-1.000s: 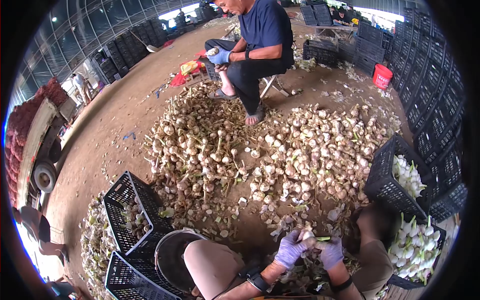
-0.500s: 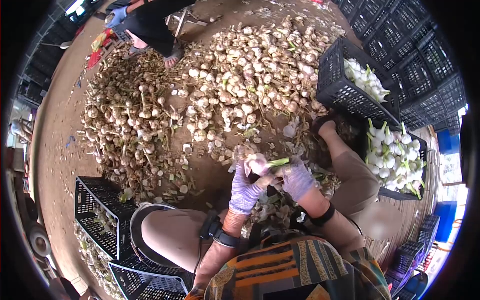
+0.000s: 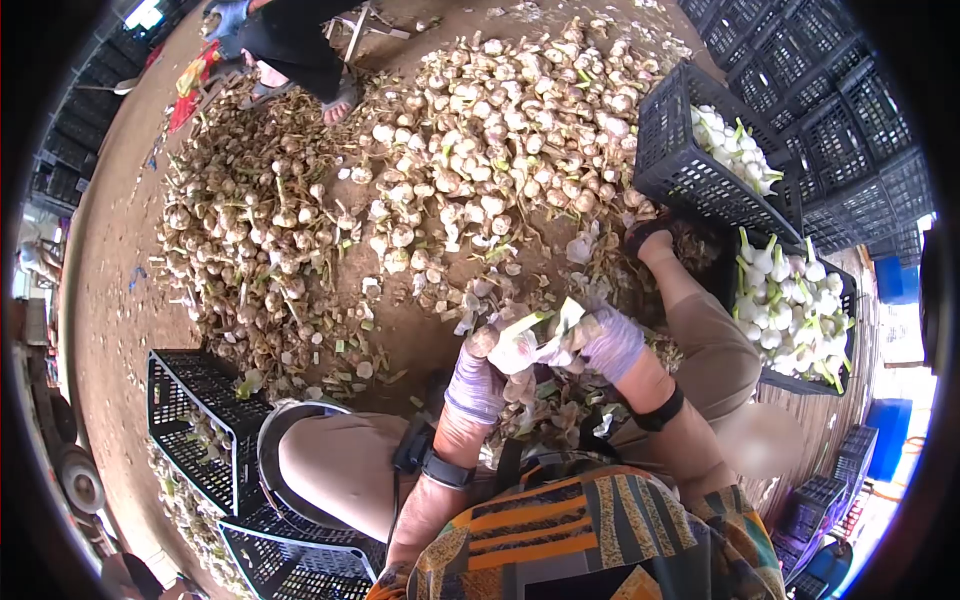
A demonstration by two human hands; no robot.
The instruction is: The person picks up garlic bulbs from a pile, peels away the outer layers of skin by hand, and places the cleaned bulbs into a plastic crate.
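Note:
In front of my knees, my left hand [image 3: 474, 384], in a thin pale glove, is closed round a white garlic bulb [image 3: 515, 353] whose short green stem points up to the right. Just right of it, my gloved right hand [image 3: 612, 345] pinches a strip of garlic skin [image 3: 567, 322], whitish with a green tinge. The strip lies close beside the bulb; whether they are still joined I cannot tell. Below both hands, loose peelings [image 3: 540, 418] lie heaped between my legs.
Ahead spreads a large pile of unpeeled garlic [image 3: 500, 140], with a second pile [image 3: 250, 230] to its left. Crates of cleaned garlic [image 3: 790, 310] stand at right, near stacked black crates [image 3: 830, 100]. A black crate [image 3: 200, 430] is at left. Another person's foot [image 3: 340, 103] rests by the piles.
My left hand has turned and lowered slightly, and the bulb's stem now tilts upward. A whitish-green strip of skin now shows in my right hand, beside the bulb.

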